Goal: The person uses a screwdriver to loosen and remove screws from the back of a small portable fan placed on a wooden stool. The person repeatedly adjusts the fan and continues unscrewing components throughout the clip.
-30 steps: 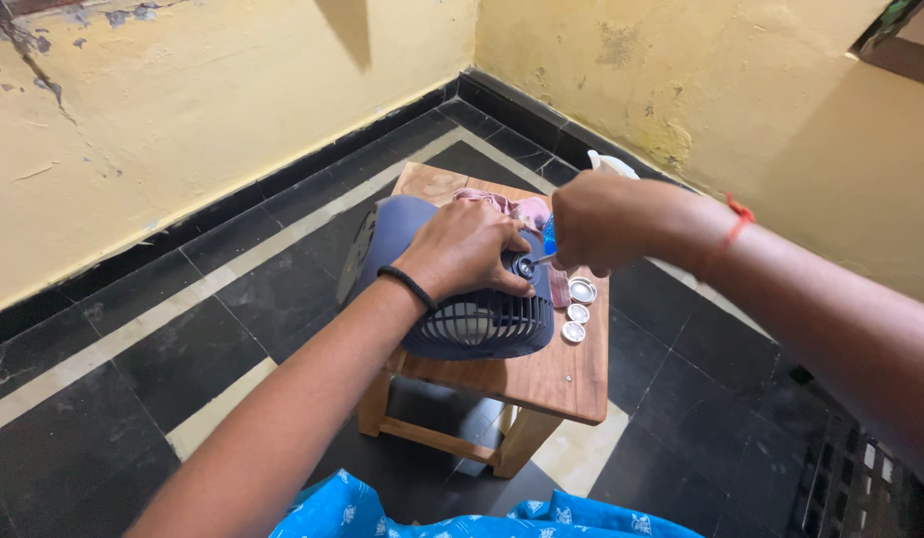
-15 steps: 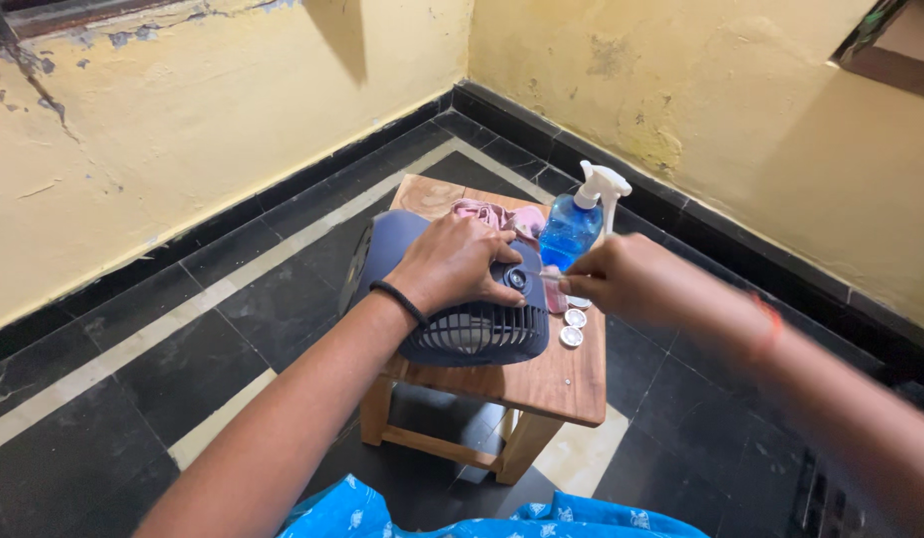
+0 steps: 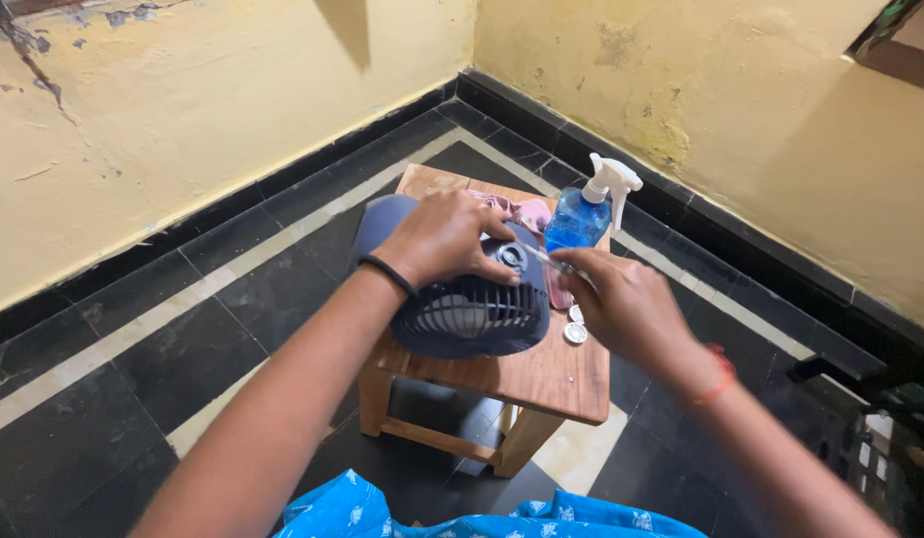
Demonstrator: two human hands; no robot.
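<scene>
A plain room corner in a home — yellow plastered walls [image 3: 233,110] with peeling patches, black floor tiles [image 3: 203,329] with pale strips, and a small wooden stool [image 3: 542,379] serving as workbench.

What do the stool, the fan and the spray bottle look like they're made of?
Stool: wood, visible grain, smooth brown top. Fan: likely plastic, dark matte moulded grille. Spray bottle: probably clear plastic showing blue liquid, with an opaque white trigger head.

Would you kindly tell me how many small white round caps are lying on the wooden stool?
2 show: one cap right of the dark fan, another just behind it, by the right hand. The hand may hide more.
</scene>
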